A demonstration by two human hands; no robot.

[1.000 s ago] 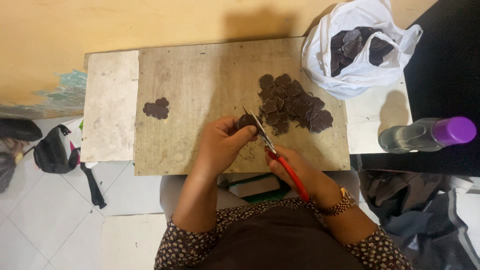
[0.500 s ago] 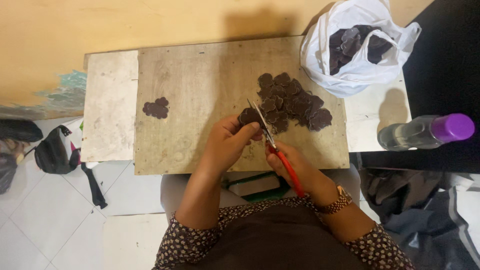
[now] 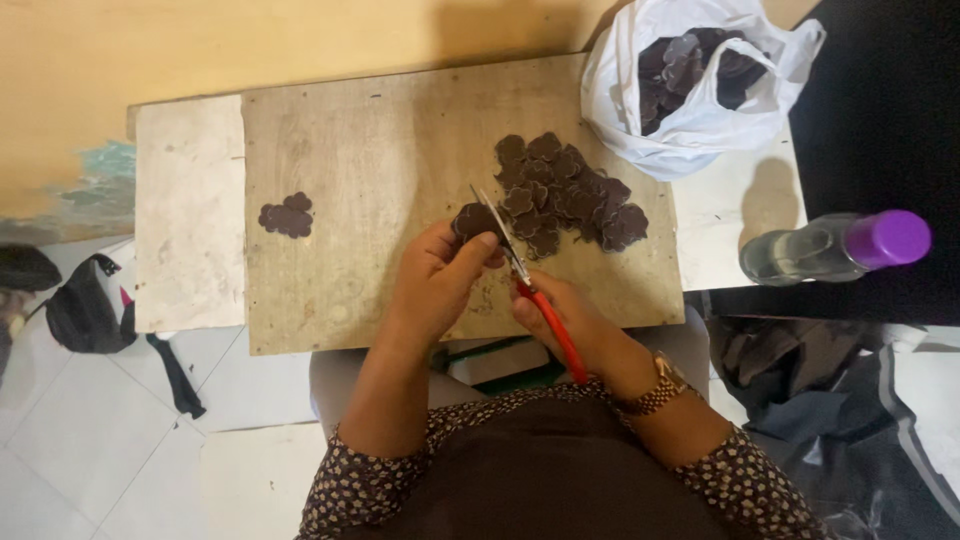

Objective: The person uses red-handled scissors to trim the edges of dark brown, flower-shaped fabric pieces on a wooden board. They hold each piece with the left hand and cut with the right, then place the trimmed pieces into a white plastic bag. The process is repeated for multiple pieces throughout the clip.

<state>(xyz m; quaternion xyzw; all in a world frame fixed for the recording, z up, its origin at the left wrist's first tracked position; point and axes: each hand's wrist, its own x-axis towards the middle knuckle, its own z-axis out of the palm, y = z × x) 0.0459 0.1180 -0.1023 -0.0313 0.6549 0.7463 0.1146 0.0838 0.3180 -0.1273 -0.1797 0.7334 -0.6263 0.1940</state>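
Over the wooden board (image 3: 400,190), two hands trim a dark flower-shaped piece (image 3: 472,220) with scissors (image 3: 530,290).
The left hand (image 3: 440,275) pinches the piece just left of the pile of dark cutouts (image 3: 570,195); the right hand (image 3: 560,315) is closed around the red handles, blades at the piece's edge. Further left of the pile lies a small separate cluster (image 3: 286,216); a white bag (image 3: 690,90) sits to the pile's upper right.
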